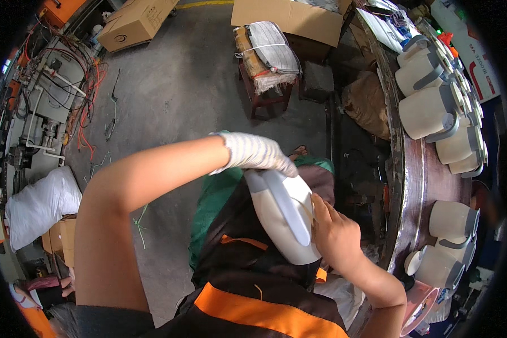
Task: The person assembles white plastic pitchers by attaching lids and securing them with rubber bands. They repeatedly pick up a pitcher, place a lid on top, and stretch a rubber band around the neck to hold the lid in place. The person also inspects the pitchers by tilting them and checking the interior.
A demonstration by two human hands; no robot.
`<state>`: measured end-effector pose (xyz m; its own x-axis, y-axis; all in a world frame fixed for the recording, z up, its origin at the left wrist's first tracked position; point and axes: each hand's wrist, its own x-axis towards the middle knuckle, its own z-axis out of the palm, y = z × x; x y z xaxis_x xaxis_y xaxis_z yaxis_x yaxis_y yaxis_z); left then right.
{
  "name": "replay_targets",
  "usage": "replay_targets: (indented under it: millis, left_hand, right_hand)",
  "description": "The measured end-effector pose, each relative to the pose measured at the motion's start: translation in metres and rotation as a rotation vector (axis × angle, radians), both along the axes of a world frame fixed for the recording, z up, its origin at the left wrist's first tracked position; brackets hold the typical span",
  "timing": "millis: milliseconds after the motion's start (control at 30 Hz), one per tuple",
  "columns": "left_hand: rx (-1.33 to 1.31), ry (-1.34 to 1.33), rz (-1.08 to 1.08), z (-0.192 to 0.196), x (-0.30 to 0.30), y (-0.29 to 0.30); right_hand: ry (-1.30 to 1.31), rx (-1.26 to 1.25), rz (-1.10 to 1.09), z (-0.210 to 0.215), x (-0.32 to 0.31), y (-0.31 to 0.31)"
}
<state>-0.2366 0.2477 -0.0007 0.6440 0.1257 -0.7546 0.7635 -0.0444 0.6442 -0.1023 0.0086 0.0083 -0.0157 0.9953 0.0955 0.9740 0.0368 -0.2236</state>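
A white plastic jug [273, 219] with a grey rim and a long grey handle lies tilted over my lap. My left hand [256, 153], in a white striped knit glove, is closed over the jug's grey rim end. The bare right hand [338, 234] is pressed to the jug's right side, beside the handle, with its fingers bent. Something thin and yellowish shows at those fingertips, too small to name. My dark apron [236, 253] with orange trim is underneath.
Similar jugs [422, 115] stand in a row on the dark bench [428, 174] at the right, with several more [453, 219] nearer me. Ahead, a stool [264, 98] bears tied grey bundles. Cartons [138, 25] stand farther back. Left are a machine with cables [56, 93] and a white sack [45, 203].
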Motion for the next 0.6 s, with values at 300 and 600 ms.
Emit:
replay_targets:
  millis: [300,600]
  left_hand:
    - [0.98,-0.55,0.187,0.012,-0.003,-0.048]
    - [1.189,-0.593,-0.262,-0.024,-0.017,-0.163]
  right_hand:
    - [0.19,-0.223,-0.311,-0.022,0.036,-0.008]
    - [0.132,-0.354,-0.318,-0.027,0.032,0.008]
